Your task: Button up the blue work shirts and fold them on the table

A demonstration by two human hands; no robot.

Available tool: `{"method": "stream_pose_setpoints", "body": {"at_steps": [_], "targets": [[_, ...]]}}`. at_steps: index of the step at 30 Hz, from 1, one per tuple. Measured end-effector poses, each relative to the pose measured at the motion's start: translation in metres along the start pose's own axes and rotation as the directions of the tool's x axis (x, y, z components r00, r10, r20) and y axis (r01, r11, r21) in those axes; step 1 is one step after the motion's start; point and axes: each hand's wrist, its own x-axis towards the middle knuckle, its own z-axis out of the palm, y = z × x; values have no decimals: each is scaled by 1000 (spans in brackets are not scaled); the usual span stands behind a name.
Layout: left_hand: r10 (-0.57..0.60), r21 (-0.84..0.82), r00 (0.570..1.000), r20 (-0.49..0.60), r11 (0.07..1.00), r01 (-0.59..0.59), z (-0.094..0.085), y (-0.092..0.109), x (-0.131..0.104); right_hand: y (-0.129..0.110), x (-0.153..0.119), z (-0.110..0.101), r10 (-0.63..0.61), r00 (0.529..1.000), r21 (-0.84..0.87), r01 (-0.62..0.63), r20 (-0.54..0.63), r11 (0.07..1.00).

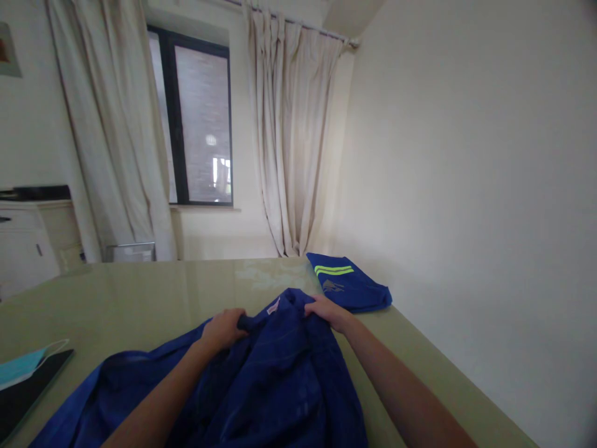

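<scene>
A dark blue garment [275,379], which looks like a work jacket, lies spread and rumpled over the near part of the table. My left hand [224,328] is closed on its upper edge, left of a small white label. On the other side of that label, my right hand [329,311] pinches the cloth near the raised top. The garment's lower end runs out of view at the bottom. Just beyond my right hand lies a folded blue garment [359,289] with yellow-green stripes and a grey print.
The pale green table [186,286] meets the wall on the right. At the left edge a light blue face mask [23,368] rests on a black flat object [35,398]. Behind stand a white cabinet [28,242], curtains [298,137] and a window [203,124].
</scene>
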Motion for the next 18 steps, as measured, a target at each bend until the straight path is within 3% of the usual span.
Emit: {"method": "stream_pose_setpoints", "body": {"at_steps": [2,4,6,8,9,11,13,16,18], "targets": [[-47,8,996,-82,999,47,-25,-13,1,-11,0,-18,-43,997,-28,41,-57,999],[-134,-21,964,-229,991,133,-54,-22,7,-28,5,-34,-98,984,-57,90,-146,994],[-197,-127,868,-456,980,156,-77,-21,20,-48,17,-40,-174,951,-84,157,-257,984],[-119,-229,796,-593,973,-25,-86,-10,35,-69,31,-34,-259,896,-114,234,-360,966],[-56,-272,791,-610,952,-142,-86,-2,39,-76,37,-28,-296,870,-129,267,-395,955],[41,-356,819,-572,888,-293,-77,15,37,-81,45,-13,-341,839,-142,310,-424,940],[100,-404,869,-484,856,-323,-63,27,13,-69,41,-2,-398,823,-214,338,-406,917],[253,-397,939,-231,857,-328,-36,20,-60,-25,7,0,-511,806,-467,344,-297,815],[364,-364,931,12,869,-335,-9,2,-117,12,-32,-4,-459,863,-559,279,-211,781]]}}
